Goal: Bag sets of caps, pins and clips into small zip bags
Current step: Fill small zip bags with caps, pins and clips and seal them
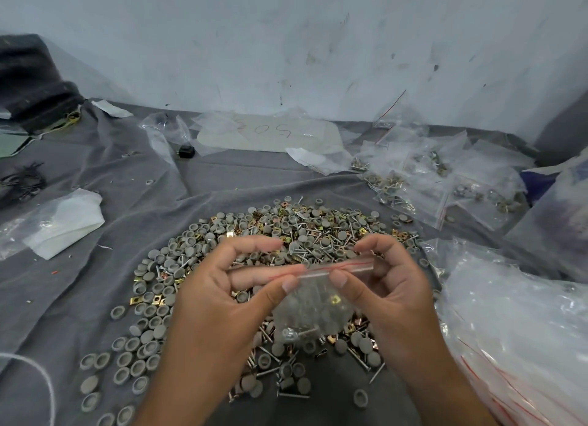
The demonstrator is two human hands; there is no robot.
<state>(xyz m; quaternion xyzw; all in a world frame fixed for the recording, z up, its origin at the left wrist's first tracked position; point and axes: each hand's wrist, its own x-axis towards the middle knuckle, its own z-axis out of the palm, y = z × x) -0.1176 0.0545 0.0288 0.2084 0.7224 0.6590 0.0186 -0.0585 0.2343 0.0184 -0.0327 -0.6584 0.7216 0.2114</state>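
Observation:
A small clear zip bag (313,311) with a red line along its top hangs between both hands, over the middle of the heap. Grey caps, a pin and a gold clip show through it. My left hand (229,298) pinches the left part of the zip strip between thumb and fingers. My right hand (385,292) pinches the right part of the strip. Under the hands lies a wide heap of grey caps (178,260), metal pins (321,234) and gold clips (144,299) on a grey cloth (95,298).
Filled small bags (423,183) lie at the back right. A stack of empty zip bags (515,330) sits at the right. A white wall stands behind. Loose plastic and white cloth (63,225) lie at the left, a small black object (186,151) farther back.

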